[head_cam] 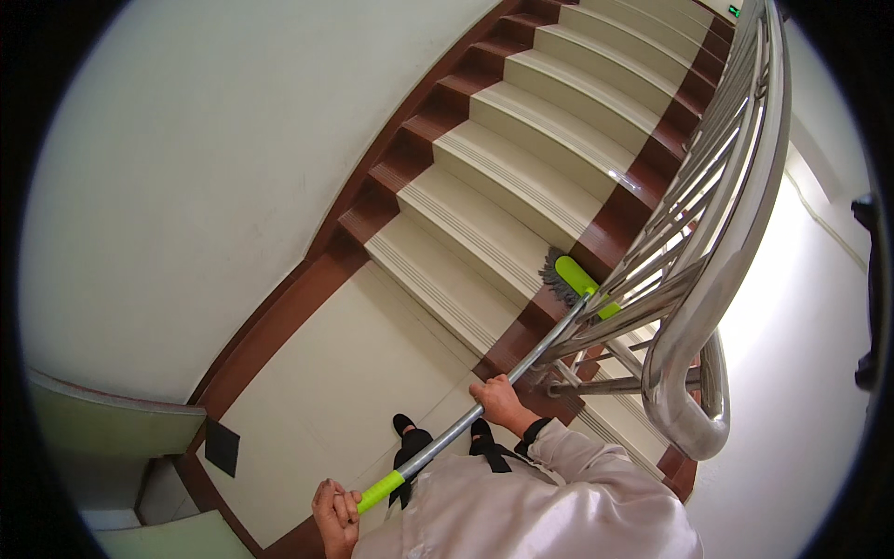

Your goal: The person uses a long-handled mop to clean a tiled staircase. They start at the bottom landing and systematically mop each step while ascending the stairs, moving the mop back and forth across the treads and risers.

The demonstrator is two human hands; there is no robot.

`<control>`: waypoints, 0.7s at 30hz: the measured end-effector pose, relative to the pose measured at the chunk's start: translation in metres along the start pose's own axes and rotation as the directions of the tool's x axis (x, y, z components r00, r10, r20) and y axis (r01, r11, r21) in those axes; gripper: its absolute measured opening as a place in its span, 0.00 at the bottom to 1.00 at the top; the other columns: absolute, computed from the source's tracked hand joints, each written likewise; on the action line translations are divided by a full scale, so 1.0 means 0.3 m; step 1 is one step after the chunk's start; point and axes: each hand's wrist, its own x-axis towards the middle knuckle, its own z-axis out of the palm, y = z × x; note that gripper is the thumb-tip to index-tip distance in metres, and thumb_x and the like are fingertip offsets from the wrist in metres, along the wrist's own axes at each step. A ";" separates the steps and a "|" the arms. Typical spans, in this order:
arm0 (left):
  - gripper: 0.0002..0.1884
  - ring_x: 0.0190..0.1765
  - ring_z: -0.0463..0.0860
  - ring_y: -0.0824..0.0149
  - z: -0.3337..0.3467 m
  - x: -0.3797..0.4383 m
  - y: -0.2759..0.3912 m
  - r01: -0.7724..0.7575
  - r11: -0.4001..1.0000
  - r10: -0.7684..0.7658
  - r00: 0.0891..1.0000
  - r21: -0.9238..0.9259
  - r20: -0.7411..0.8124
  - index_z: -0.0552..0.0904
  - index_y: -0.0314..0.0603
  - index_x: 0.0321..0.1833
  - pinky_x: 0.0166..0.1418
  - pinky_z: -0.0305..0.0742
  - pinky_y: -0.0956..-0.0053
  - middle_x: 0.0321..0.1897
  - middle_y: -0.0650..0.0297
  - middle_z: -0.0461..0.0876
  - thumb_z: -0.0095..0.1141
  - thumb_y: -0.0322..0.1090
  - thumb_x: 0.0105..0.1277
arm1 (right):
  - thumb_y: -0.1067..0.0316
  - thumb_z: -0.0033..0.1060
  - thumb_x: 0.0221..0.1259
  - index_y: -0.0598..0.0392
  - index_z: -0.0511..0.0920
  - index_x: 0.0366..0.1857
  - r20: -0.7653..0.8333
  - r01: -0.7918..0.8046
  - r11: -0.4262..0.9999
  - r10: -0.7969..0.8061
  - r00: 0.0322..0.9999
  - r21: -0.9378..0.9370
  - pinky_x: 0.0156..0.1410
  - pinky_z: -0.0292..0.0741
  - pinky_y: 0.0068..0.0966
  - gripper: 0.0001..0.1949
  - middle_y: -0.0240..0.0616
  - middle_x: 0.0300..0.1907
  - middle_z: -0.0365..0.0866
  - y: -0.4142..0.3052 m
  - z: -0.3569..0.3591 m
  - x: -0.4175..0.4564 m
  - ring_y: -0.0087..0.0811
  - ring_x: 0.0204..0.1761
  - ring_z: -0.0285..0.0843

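Observation:
A long-handled mop (pixel 447 437) with a grey metal pole runs diagonally from lower left to upper right. My left hand (pixel 336 513) is closed around the end of its green grip (pixel 380 491). Farther up the pole, my right hand (pixel 499 402) wraps the bare metal. The mop's green head plate (pixel 574 274) and grey fringe (pixel 555 279) rest on a lower stair, at its dark red border beside the railing. Part of the head is hidden behind the railing bars.
Cream stairs (pixel 482 199) with red-brown borders rise toward the top right. A stainless steel railing (pixel 740 258) curves along their right side, ending in a rounded bend. A white wall (pixel 230 154) stands at left. On the landing (pixel 314 419) lies a dark square (pixel 222 447).

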 end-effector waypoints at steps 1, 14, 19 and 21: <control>0.14 0.10 0.51 0.73 -0.055 -0.014 -0.022 -0.123 0.992 0.122 0.990 0.023 0.067 0.71 0.47 0.32 0.36 0.66 0.75 0.05 0.72 0.52 0.46 0.40 0.80 | 0.71 0.64 0.46 0.47 0.74 0.30 0.037 0.009 1.000 -0.008 0.999 -0.022 0.47 0.65 0.39 0.08 0.36 0.21 0.77 -0.015 -0.010 0.015 0.46 0.31 0.80; 0.16 0.12 0.50 0.75 0.105 -0.095 -0.054 -0.317 0.948 0.315 0.948 -0.032 -0.052 0.70 0.49 0.30 0.43 0.70 0.78 0.07 0.73 0.51 0.50 0.42 0.79 | 0.73 0.62 0.49 0.49 0.76 0.32 -0.180 0.192 0.981 -0.190 0.965 -0.007 0.55 0.69 0.39 0.07 0.38 0.29 0.82 0.030 -0.007 0.397 0.43 0.42 0.80; 0.13 0.11 0.51 0.76 0.007 -0.141 -0.039 -0.530 0.835 0.549 0.795 0.147 -0.257 0.73 0.46 0.33 0.38 0.67 0.79 0.07 0.74 0.54 0.50 0.40 0.79 | 0.74 0.62 0.46 0.50 0.72 0.27 -0.200 0.165 0.986 -0.168 0.965 -0.032 0.52 0.69 0.42 0.08 0.38 0.27 0.78 -0.078 -0.009 0.319 0.45 0.40 0.78; 0.07 0.15 0.56 0.77 -0.113 -0.209 0.011 -0.521 0.851 0.521 0.821 0.068 -0.233 0.74 0.41 0.40 0.36 0.67 0.79 0.12 0.73 0.59 0.50 0.35 0.77 | 0.71 0.62 0.47 0.50 0.76 0.31 -0.086 0.183 0.983 -0.181 0.980 0.005 0.49 0.70 0.42 0.07 0.38 0.25 0.81 -0.168 0.008 0.236 0.45 0.37 0.80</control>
